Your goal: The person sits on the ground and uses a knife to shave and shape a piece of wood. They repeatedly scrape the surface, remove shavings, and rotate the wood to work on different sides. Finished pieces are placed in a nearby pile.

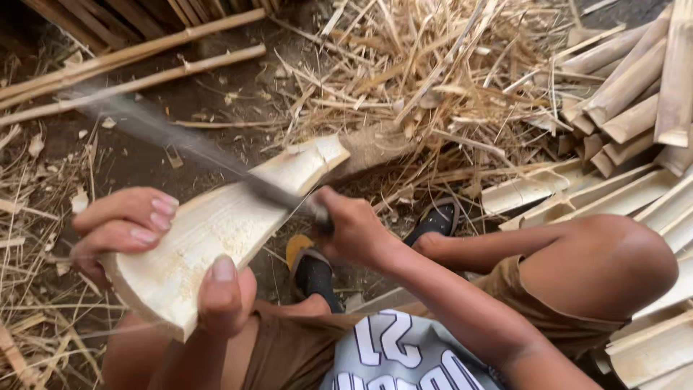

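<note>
A broad litter of dry straw-coloured shavings (426, 65) covers the dirt ground at the top of the view, with long thin bamboo poles (137, 61) lying across the upper left and a stack of split bamboo slats (635, 94) piled along the right edge. In the middle, tilted up from lower left to upper right, sits the split bamboo section (216, 231), a wide curved trough with its pale inner face turned upward and its far end resting against a stump-like block (375, 148). It looks stiff and woody, fairly light for its width, with a dry fibrous surface that should give good friction; its cut edges are probably sharp and prone to splintering, so the near rounded end seems the safest place to grip. The left hand (151, 253) does just that: closed around the near end, fingers curled over the far rim and thumb pressed on the inner face. The right hand (354, 227) is clenched tight on the handle of a long blade (195, 152), which is motion-blurred and lies across the bamboo's upper edge, reaching toward the upper left. Below the bamboo, dark sandals (314, 271) with an orange sole show between the knees.
</note>
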